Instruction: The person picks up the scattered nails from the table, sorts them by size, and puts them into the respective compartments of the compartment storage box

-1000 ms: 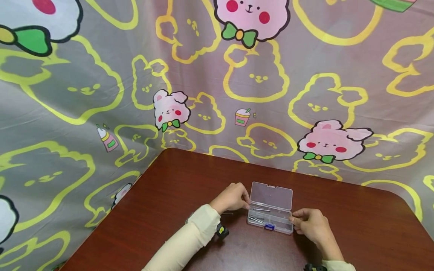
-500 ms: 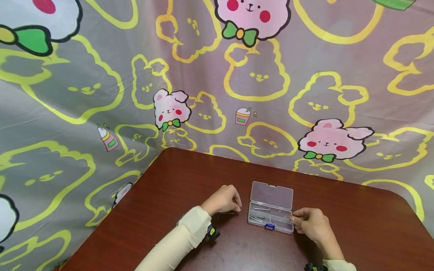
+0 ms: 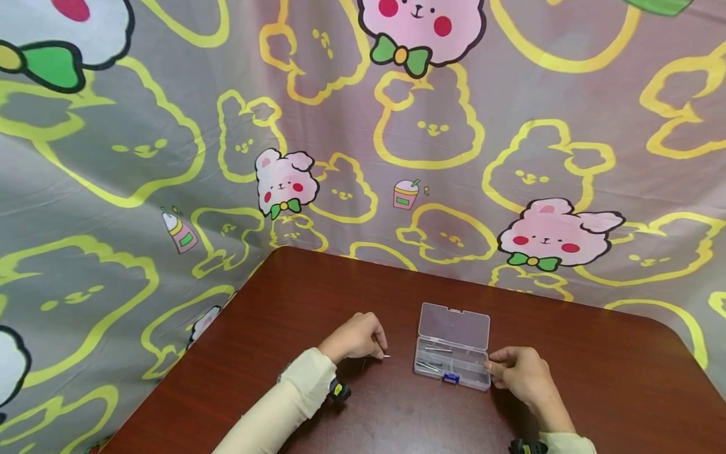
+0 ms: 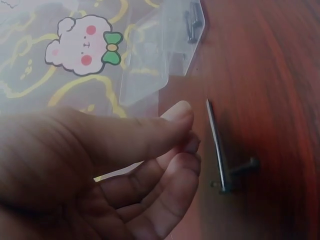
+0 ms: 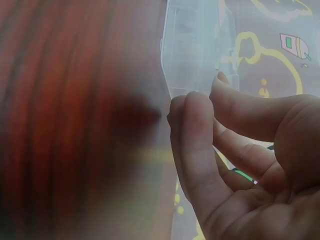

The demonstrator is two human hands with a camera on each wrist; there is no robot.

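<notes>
In the head view, my left hand (image 3: 357,337) hovers over the table left of the box, its thumb and fingers loosely curled. The left wrist view shows a pointed metal nail (image 4: 216,140) lying beside the fingertips, apart from them. A second, shorter-looking dark piece with a head (image 4: 245,167) lies by the nail's head end. My right hand (image 3: 518,372) pinches the right end of a clear plastic box (image 3: 450,383) between thumb and fingers. The box's lid (image 3: 454,325) stands raised at the back. Several metal nails (image 3: 429,366) lie in its left compartments.
The brown wooden table (image 3: 306,290) extends around the box. A patterned cloth (image 3: 340,126) hangs behind and along the left side of the table. A blue latch (image 3: 451,378) sits on the box's front edge.
My left hand has moved left, away from the box's left edge, to the nail on the table. My right hand and the box have stayed in place.
</notes>
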